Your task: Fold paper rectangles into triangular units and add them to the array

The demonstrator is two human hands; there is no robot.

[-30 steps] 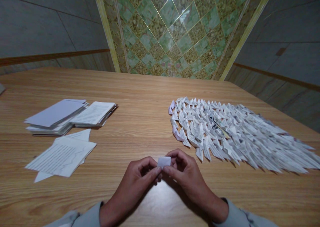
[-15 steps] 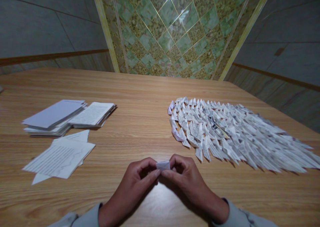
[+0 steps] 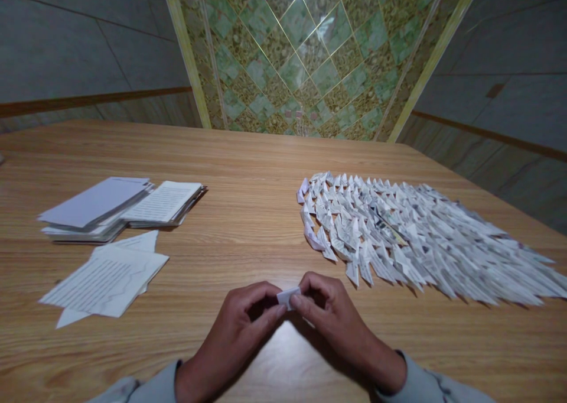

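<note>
A small folded piece of white paper [image 3: 287, 296] is pinched between my two hands, just above the near part of the table. My left hand [image 3: 241, 326] grips its left end between thumb and fingers. On the other end, my right hand [image 3: 334, 314] is closed, its thumb pressed on the paper's front face. The fingertips behind the paper are partly hidden. To the right lie many small folded paper boats [image 3: 398, 237] in tightly packed rows.
Two loose printed sheets [image 3: 106, 279] overlap on the left. Behind them are a stack of larger paper [image 3: 97, 205] and a stack of smaller printed sheets [image 3: 166, 202]. Everything rests on a wooden table [image 3: 248, 172], with a tiled wall [image 3: 310, 66] beyond its far edge.
The folded paper has tilted, its right end rising slightly. My right thumb has moved up onto its front face. The boats and paper stacks stay where they were.
</note>
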